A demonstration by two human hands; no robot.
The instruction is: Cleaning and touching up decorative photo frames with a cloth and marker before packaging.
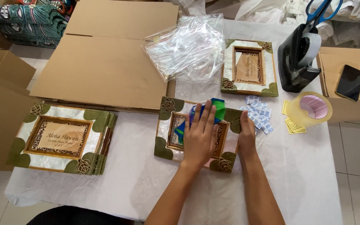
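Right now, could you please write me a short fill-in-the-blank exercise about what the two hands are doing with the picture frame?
1. The left hand presses a blue and ____ cloth flat on the frame.
2. The right hand rests on the frame's ____ edge.
3. The roll of clear tape lies to the ____ of the small white packets.

Missing words: green; right; right

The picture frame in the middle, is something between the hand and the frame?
Yes. A blue and green cloth lies under the left hand, between the palm and the picture frame. The right hand rests straight on the frame's right edge, with nothing visible between.
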